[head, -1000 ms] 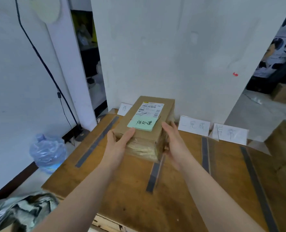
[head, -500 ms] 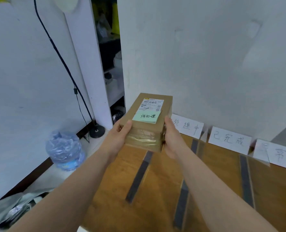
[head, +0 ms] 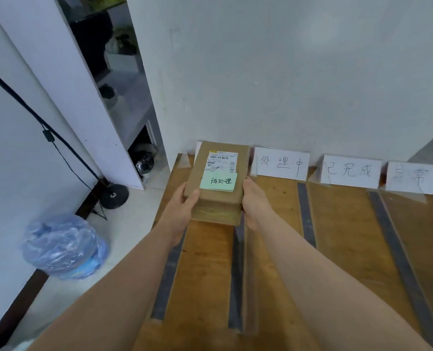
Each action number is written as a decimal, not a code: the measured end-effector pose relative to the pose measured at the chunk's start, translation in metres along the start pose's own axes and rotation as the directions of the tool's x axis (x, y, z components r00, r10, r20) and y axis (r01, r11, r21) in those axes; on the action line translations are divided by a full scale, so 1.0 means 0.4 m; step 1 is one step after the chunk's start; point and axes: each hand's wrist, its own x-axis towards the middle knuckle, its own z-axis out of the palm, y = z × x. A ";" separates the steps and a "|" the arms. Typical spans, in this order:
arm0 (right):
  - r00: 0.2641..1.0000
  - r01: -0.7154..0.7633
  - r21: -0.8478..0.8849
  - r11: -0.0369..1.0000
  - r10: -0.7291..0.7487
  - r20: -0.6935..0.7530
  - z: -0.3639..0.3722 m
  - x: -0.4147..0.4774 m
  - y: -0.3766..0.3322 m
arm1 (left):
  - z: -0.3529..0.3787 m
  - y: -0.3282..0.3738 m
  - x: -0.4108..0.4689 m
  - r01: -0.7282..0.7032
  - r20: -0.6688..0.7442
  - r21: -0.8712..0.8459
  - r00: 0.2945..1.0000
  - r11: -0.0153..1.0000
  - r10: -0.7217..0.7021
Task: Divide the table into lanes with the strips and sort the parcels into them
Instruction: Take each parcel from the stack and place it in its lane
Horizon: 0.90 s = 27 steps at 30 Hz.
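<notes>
Left hand (head: 182, 206): grips the parcel's near left corner, thumb lying on top, fingers hidden under it.
Right hand (head: 254, 202): clasps the parcel's right side, fingertips out of sight.
Parcel (head: 218, 196): brown box held between both hands, over the far end of the leftmost lane; whether it touches the worktop (head: 205, 269) cannot be told.
Green note (head: 219, 181): stuck on the parcel's top, below a white shipping label (head: 223, 160).
Strips (head: 305, 214): dark bands running along the worktop.
Signs (head: 281, 163): white cards against the wall.

matt cardboard parcel (head: 216, 178), wooden table (head: 344, 224), dark matt strips (head: 305, 214)
</notes>
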 end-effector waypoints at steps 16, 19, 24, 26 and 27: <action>0.982 -0.079 -0.038 0.996 0.071 -0.173 0.064 0.113 0.075 | -0.027 -0.114 0.158 0.139 0.053 0.074 0.988 0.988 -0.143; 0.980 -0.078 -0.055 0.995 0.067 -0.188 0.067 0.120 0.080 | -0.027 -0.118 0.162 0.138 0.035 0.090 0.989 0.986 -0.142; 0.976 -0.085 -0.049 0.995 0.073 -0.204 0.066 0.126 0.086 | -0.018 -0.122 0.161 0.145 0.016 0.102 0.989 0.984 -0.148; 0.972 -0.097 -0.041 0.994 0.086 -0.217 0.064 0.126 0.085 | -0.013 -0.126 0.161 0.154 0.006 0.108 0.988 0.982 -0.156; 0.971 -0.106 -0.040 0.994 0.094 -0.221 0.065 0.125 0.086 | -0.011 -0.129 0.161 0.160 0.002 0.110 0.987 0.981 -0.162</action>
